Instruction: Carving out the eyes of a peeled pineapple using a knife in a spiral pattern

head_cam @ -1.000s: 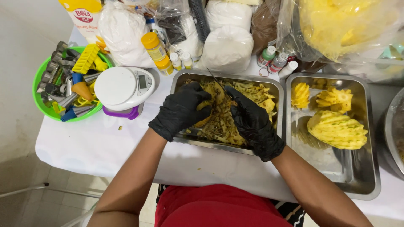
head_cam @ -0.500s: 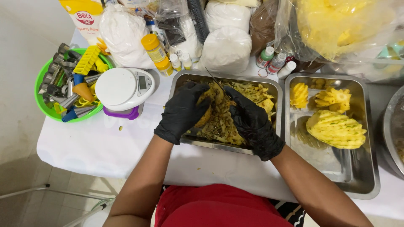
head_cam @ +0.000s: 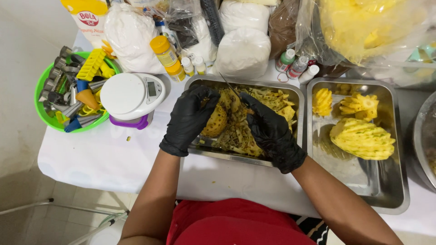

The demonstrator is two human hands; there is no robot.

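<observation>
Over the steel tray (head_cam: 297,97) of peelings, the left gloved hand (head_cam: 190,118) grips a half-peeled pineapple (head_cam: 215,121), the right hand (head_cam: 268,129) closed around a thin-bladed knife (head_cam: 232,87) just beside it.

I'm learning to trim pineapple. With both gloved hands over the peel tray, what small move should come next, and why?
Probably turn the partly peeled pineapple slightly in the left hand: brown skin still shows, and the right hand holds the thin knife above the steel tray of peelings.

Yellow-and-white flour bag (head_cam: 86,18) with red oval label top left, grey screen (head_cam: 152,89) on white round scale (head_cam: 129,97)
</observation>
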